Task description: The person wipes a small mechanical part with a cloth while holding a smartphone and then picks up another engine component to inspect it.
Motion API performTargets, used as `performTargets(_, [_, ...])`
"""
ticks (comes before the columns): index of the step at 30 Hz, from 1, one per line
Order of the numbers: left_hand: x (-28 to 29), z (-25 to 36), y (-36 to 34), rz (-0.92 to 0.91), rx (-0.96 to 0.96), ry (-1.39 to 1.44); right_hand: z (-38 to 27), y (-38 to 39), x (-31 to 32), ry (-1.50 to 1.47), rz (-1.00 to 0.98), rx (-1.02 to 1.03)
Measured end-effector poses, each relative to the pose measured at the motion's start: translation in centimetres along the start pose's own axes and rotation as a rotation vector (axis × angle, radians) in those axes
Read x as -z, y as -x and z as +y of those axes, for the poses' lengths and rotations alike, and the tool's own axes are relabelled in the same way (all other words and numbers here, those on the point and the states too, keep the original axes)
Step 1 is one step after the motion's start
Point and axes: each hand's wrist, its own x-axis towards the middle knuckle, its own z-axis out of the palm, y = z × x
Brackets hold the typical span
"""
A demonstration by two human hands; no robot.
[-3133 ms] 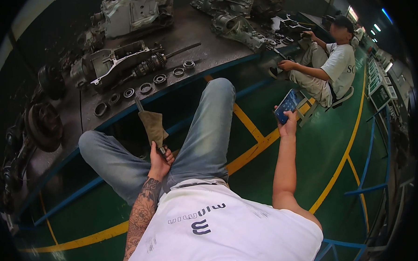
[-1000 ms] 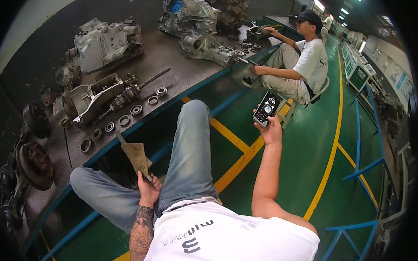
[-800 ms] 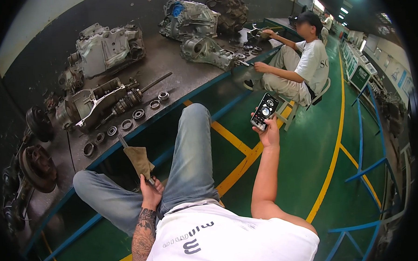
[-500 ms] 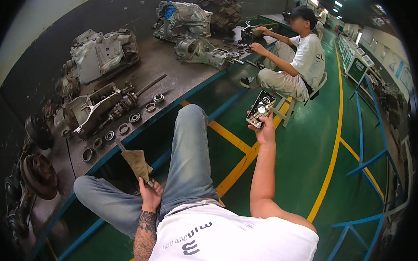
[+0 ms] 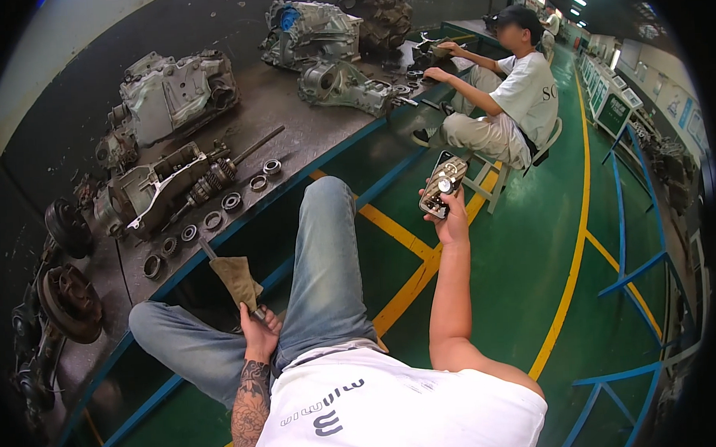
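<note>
My left hand point(image 5: 260, 332) rests between my legs, closed on a metal rod point(image 5: 206, 248) with a tan cloth point(image 5: 234, 278) around it; the rod slants up toward the bench edge. My right hand point(image 5: 452, 221) holds a phone point(image 5: 442, 186) upright at the right of my knee, thumb on its lit screen, which shows round shapes. Beyond my left hand, several bearing rings point(image 5: 212, 220) lie in a row along the bench point(image 5: 275, 159) edge, beside an opened gearbox housing point(image 5: 152, 184) and a geared shaft point(image 5: 212, 182).
A co-worker point(image 5: 520, 88) in a cap sits on a folding stool at the bench, hands at parts. Metal housings point(image 5: 173, 96) stand at the back; hub assemblies point(image 5: 67, 300) lie left. Blue rails point(image 5: 632, 275) stand right of the green floor point(image 5: 519, 264). Another person is far down the aisle.
Since the oldest frame the view has shifted, my right hand with the phone sits further left, and the screen's picture has changed. The co-worker's nearer hand has moved up to the bench parts.
</note>
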Motion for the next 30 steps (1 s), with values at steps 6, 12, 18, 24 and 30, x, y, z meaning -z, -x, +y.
performTargets(6, [-0.3, -0.1, 0.1, 0.004, -0.008, -0.002, 1.2, -0.2, -0.2, 0.117, 0.092, 0.087])
performTargets(12, [-0.4, -0.1, 0.3, 0.016, 0.001, 0.004, 3.4, -0.7, 1.6, 0.137, 0.297, 0.047])
performTargets(18, [-0.1, -0.1, 0.3, 0.001, -0.006, 0.011, 3.9, -0.7, 1.7, 0.037, 0.299, 0.071])
performTargets(24, [-0.4, -0.1, 0.3, 0.016, -0.001, 0.011, 3.5, -1.0, 1.3, -0.087, 0.262, 0.111])
performTargets(30, [-0.2, -0.2, 0.1, 0.011, -0.006, 0.011, 4.0, -1.1, 1.6, -0.065, 0.247, 0.085])
